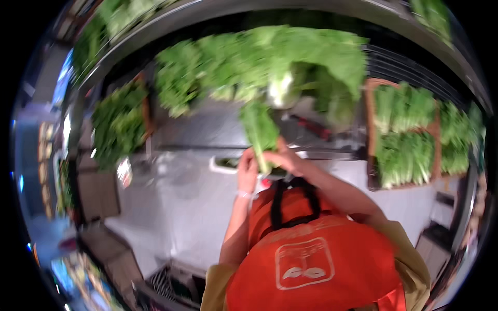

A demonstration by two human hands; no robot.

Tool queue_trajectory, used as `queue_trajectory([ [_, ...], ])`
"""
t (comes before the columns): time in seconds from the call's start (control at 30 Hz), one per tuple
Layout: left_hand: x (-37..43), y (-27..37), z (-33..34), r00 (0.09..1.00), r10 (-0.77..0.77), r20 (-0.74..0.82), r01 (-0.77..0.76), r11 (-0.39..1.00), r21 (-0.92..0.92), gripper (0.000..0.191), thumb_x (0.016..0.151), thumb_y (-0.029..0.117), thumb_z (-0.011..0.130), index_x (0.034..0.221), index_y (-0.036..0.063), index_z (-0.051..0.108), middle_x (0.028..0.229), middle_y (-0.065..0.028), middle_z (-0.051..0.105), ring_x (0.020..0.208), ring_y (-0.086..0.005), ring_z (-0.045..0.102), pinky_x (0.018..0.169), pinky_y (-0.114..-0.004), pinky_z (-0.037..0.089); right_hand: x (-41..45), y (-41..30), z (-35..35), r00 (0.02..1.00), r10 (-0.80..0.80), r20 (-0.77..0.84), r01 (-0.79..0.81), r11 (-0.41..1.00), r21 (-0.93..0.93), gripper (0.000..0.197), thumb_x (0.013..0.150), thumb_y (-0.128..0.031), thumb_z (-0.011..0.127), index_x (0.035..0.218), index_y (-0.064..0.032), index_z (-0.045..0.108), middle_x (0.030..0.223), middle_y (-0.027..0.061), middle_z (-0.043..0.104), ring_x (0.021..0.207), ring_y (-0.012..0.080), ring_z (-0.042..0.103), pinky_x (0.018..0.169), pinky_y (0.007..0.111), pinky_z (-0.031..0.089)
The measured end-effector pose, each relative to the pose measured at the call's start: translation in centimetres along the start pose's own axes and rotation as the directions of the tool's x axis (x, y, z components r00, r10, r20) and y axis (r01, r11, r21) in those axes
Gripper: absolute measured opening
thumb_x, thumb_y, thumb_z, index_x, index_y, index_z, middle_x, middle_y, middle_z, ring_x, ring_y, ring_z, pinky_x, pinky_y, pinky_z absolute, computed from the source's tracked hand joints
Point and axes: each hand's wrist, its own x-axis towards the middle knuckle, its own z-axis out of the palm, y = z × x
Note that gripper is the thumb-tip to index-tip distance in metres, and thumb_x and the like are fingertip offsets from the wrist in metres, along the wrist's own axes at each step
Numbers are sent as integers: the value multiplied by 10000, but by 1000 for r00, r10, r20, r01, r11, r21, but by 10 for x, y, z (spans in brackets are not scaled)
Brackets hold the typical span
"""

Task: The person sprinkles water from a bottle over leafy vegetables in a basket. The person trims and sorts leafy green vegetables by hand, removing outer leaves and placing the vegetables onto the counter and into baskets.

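Both of my hands hold a leafy green vegetable (258,124) by its pale stem end, leaves pointing away from me. My left hand (248,165) grips it from the left, with a band at the wrist. From the right, my right hand (282,157) closes its fingers round the stem. Beyond it a long heap of leafy lettuce (237,58) lines the back of a metal display shelf (198,126). A red and dark object (311,126), too blurred to name, lies on the shelf. Below my hands is a white-rimmed tray (218,165) with greens in it, partly hidden.
At the right, brown crates (370,128) hold upright bunches of greens (404,155). More leafy greens (124,124) fill a crate at the left. Cardboard boxes (99,196) stand at the lower left, near a dark crate (167,285). A metal shelf edge (233,4) curves overhead.
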Motion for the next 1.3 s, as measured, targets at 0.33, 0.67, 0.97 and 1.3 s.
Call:
queue_trajectory([
  [0.33,-22,-8,16,950,-215,226,279,908,-311,289,849,121,522,1124,43,482,989,-48,538,848,-143,546,683,-244,463,-93,-32,-133,508,-633,-584,293,765,-574,458,697,-169,673,1082,-22,474,1009,113,527,843,217,529,737,272,452],
  [0.67,-21,6,71,898,-333,288,397,896,-200,285,848,110,521,1122,39,484,984,-61,549,847,-146,561,697,-246,470,-118,-69,-347,522,-548,-653,-330,576,-748,629,775,-256,611,1199,106,322,1079,310,485,1032,370,488,898,372,389],
  [0.97,-22,6,82,881,-350,319,403,908,-115,264,839,116,536,1094,55,505,963,-45,569,838,-135,561,694,-237,468,-175,-114,-433,110,-572,-813,-313,756,-575,566,781,-266,597,1175,71,370,834,216,577,605,207,563,588,348,481],
  [1.3,-17,-20,81,820,-442,363,475,880,-2,290,847,135,531,1123,64,479,993,-43,569,865,-137,558,706,-247,457,-240,-97,-681,601,-471,-645,-522,380,-764,420,767,-362,572,1055,-56,558,955,137,602,866,272,574,761,356,441],
])
